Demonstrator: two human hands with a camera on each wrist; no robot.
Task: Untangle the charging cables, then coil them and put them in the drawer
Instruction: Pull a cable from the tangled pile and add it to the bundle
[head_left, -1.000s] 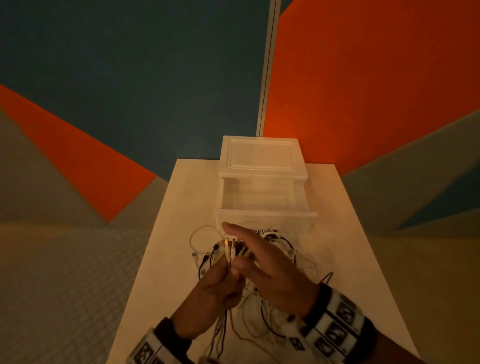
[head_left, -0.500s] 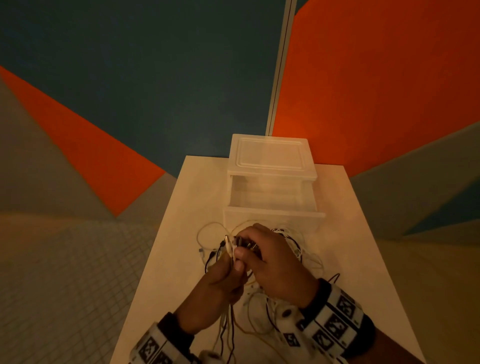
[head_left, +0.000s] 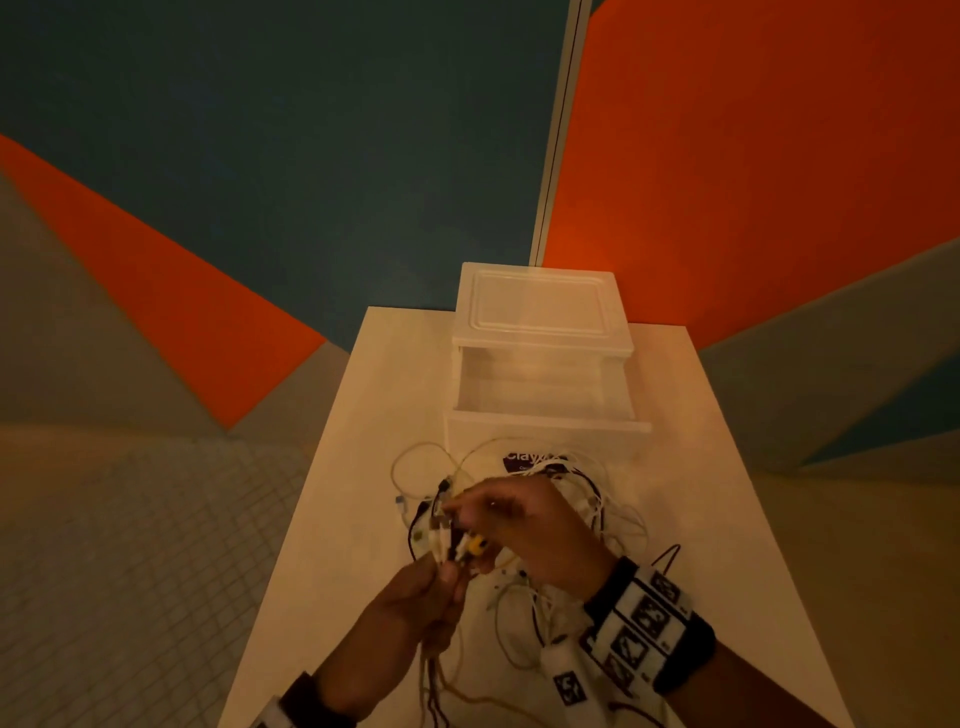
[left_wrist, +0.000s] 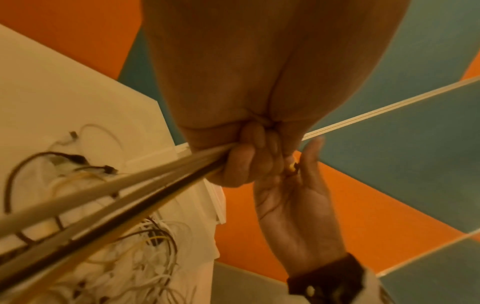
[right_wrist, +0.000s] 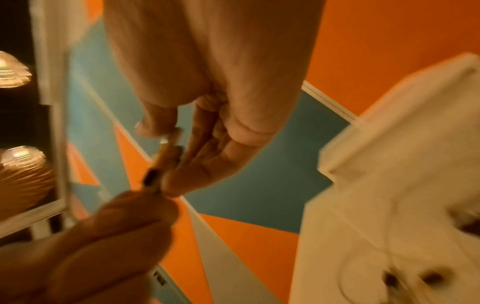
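Note:
A bunch of cable ends (head_left: 445, 538), one with a yellow plug (head_left: 476, 545), stands up out of my left hand (head_left: 441, 577), which grips it in a fist above the table's near half. Those cables (left_wrist: 109, 197) run taut out of the left hand (left_wrist: 244, 162) toward the wrist. My right hand (head_left: 454, 512) reaches over from the right, thumb and fingers pinching one plug (right_wrist: 172, 142) at the top of the bunch. The rest of the white and black tangle (head_left: 587, 501) lies on the table behind the hands. Beyond it the white drawer (head_left: 545, 434) stands pulled open.
The drawer unit (head_left: 540, 306) sits at the far end of a narrow white table (head_left: 332, 499), against a blue and orange wall. The table drops off to tiled floor (head_left: 130, 545) on the left and to floor on the right. A loose white loop (head_left: 415, 457) lies left of the drawer.
My right hand's outstretched fingers have curled down onto the plug ends. Both hands have drawn slightly nearer to me, and the yellow plug now shows.

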